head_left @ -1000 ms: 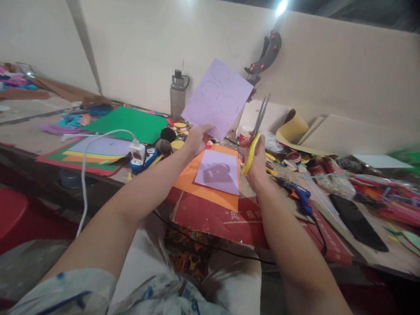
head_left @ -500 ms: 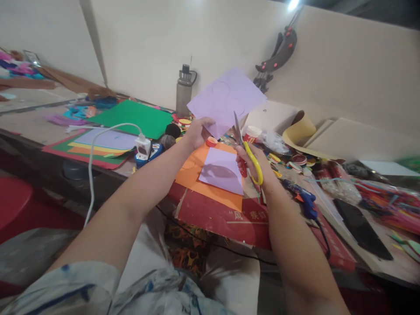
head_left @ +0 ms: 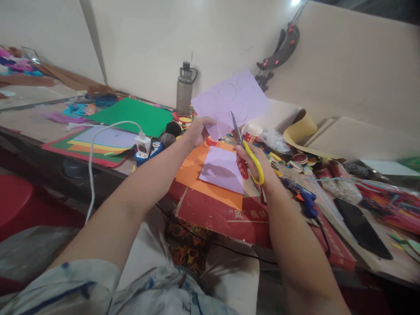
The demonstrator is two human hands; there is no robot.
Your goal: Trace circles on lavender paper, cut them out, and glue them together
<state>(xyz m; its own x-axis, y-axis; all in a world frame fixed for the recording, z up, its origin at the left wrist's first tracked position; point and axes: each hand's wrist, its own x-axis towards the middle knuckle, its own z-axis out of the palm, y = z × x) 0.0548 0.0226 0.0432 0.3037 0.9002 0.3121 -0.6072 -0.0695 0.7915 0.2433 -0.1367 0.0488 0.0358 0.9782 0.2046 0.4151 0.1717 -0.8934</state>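
Note:
A light purple sheet of paper [head_left: 234, 94] with several circles drawn on it is raised above the table. My left hand [head_left: 200, 131] pinches its lower left corner. My right hand [head_left: 251, 159] grips scissors [head_left: 251, 159] with one yellow and one red handle, their blades pointing up in front of the sheet's lower edge. Whether the blades touch the paper I cannot tell. Below lie a smaller purple piece [head_left: 221, 168] and an orange sheet [head_left: 229, 199], resting on a red printed board [head_left: 210, 221].
Left are a green sheet [head_left: 131, 116], stacked coloured sheets [head_left: 98, 142] and a white plug [head_left: 143, 146] with its cable. A bottle [head_left: 184, 92] stands behind. To the right lie a blue glue gun [head_left: 306, 201], a black phone [head_left: 362, 227] and a paper cup [head_left: 252, 132].
The raised purple sheet has tilted and shifted slightly right, so its drawn circles show more clearly. Both hands stay nearly in place, and the scissors remain in my right hand.

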